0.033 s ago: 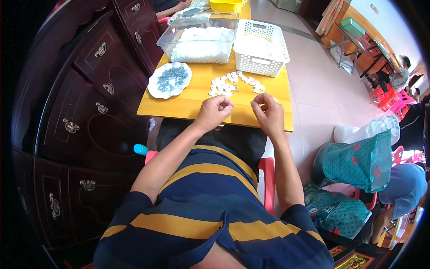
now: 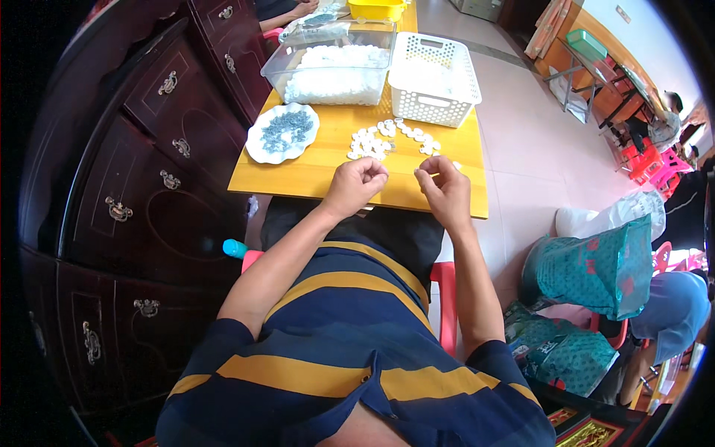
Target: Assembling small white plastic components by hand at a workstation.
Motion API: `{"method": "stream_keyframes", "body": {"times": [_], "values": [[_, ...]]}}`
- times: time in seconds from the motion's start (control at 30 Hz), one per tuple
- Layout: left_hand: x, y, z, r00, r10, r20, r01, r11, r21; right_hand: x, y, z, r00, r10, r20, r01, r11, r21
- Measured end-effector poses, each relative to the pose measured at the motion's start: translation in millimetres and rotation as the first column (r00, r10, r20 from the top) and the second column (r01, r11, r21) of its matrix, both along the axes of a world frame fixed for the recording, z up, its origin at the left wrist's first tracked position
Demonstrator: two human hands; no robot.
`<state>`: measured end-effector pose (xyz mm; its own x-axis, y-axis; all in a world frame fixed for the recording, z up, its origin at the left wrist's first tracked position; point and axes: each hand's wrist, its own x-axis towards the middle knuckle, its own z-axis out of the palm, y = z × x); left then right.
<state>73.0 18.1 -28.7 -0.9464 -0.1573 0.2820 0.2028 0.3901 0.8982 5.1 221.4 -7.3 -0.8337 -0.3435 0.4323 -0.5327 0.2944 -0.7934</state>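
My left hand [image 2: 353,186] is closed in a pinch over the near edge of the yellow table [image 2: 298,175]. Whatever its fingertips hold, if anything, is too small to make out. A short gap to the right, my right hand [image 2: 449,195] is also curled, thumb and forefinger together, its contents hidden. Just beyond both hands lie small white plastic pieces [image 2: 367,143] in a loose pile, with more of them trailing to the right. On the left stands a white scalloped plate [image 2: 256,140] with many small dark grey pieces [image 2: 287,132] on it.
Behind the pile, a clear plastic bin [image 2: 272,68] full of white pieces stands beside a white perforated basket [image 2: 439,110]. Dark drawers [image 2: 160,141] flank the left. Teal sacks [image 2: 585,268] sit on the floor to the right, near another person [image 2: 674,309]. A yellow basin [image 2: 376,9] is farther back.
My right hand has shifted very slightly, its thumb and forefinger a little to the left. My left hand and the things on the table look the same.
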Motion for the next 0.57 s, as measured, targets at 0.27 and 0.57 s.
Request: {"method": "stream_keyframes", "body": {"times": [0.27,0.57], "values": [[10.4,-0.4,19.2,0.984,-0.124,0.124,0.068,0.922,0.381,21.7,-9.6,-19.5,0.854,0.250,0.457,-0.091,0.936,-0.341],[10.9,6.1,21.9,0.981,-0.180,0.078,0.137,0.912,0.387,27.6,-17.4,-23.3,0.812,0.348,0.469,-0.153,0.902,-0.404]]}}
